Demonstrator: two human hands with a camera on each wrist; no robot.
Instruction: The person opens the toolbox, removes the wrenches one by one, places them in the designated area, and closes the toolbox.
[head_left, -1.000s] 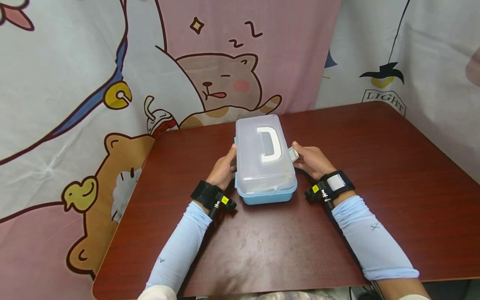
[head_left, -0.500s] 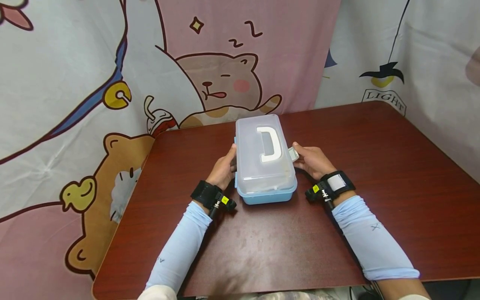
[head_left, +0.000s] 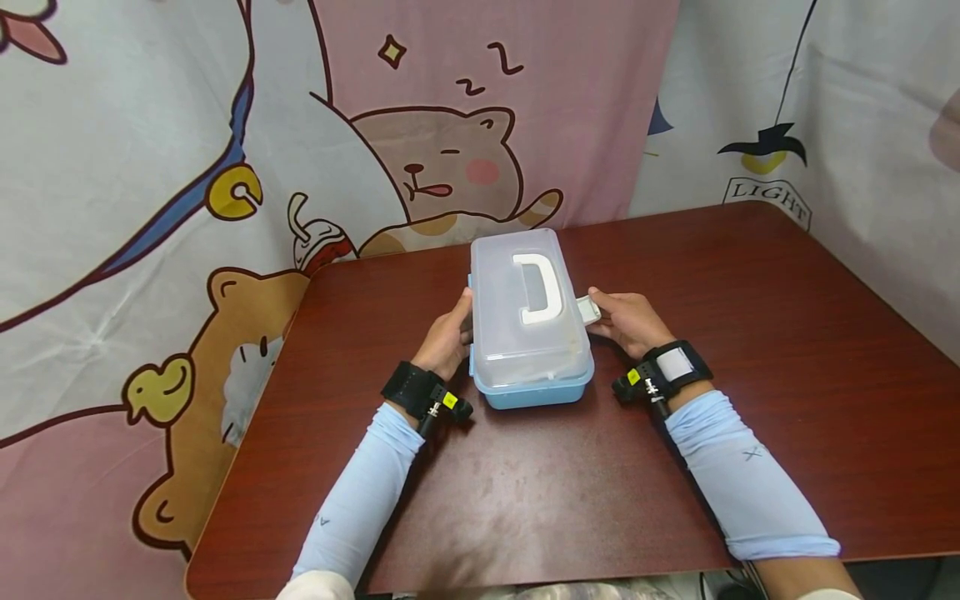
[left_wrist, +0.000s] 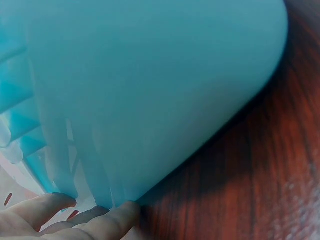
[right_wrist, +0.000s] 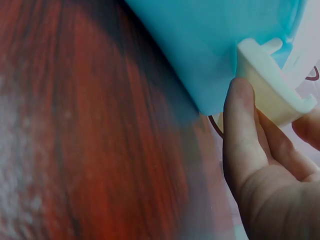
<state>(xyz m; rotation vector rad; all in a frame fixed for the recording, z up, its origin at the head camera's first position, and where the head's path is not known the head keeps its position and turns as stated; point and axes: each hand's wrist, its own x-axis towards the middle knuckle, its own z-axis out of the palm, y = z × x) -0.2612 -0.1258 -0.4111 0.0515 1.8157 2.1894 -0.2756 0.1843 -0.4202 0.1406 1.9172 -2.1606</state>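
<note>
- A long plastic box with rounded corners point(head_left: 517, 342) stands upright on the table, left of its middle and near its far edge, one short end towards the person. Its pale-blue base point(head_left: 536, 396) carries a cloudy, see-through lid point(head_left: 498, 304), which lies over it; what is inside cannot be made out.
- A white C-shaped plastic carrying handle point(head_left: 554, 287) lies flat on the lid.
- A small white plastic latch point(right_wrist: 272, 92) juts outward from the box's right long side.
- The right hand point(head_left: 632, 323) pinches this latch, thumb on one side and fingers on the other; in the right wrist view a fingertip also lies close against the blue wall.
- The left hand point(head_left: 444, 340) is at the opposite long side, its fingers apart and touching the box without wrapping round it; the left wrist view shows the fingertips at the far end of the blue wall.
- Each wrist wears a black strap point(head_left: 678, 367) with a small black camera point(head_left: 457, 408) marked by a yellow square.
- Light-blue fabric sleeves point(head_left: 742, 479) cover both forearms.
- Under everything is a reddish-brown wood-grain table point(head_left: 750, 375) with rounded corners.
- Behind it hangs a pink and white printed cloth point(head_left: 585, 100) with a sleeping bear point(head_left: 457, 162), a yellow bell point(head_left: 234, 192), a yellow chick point(head_left: 159, 389) and the word "LIGHT".
</note>
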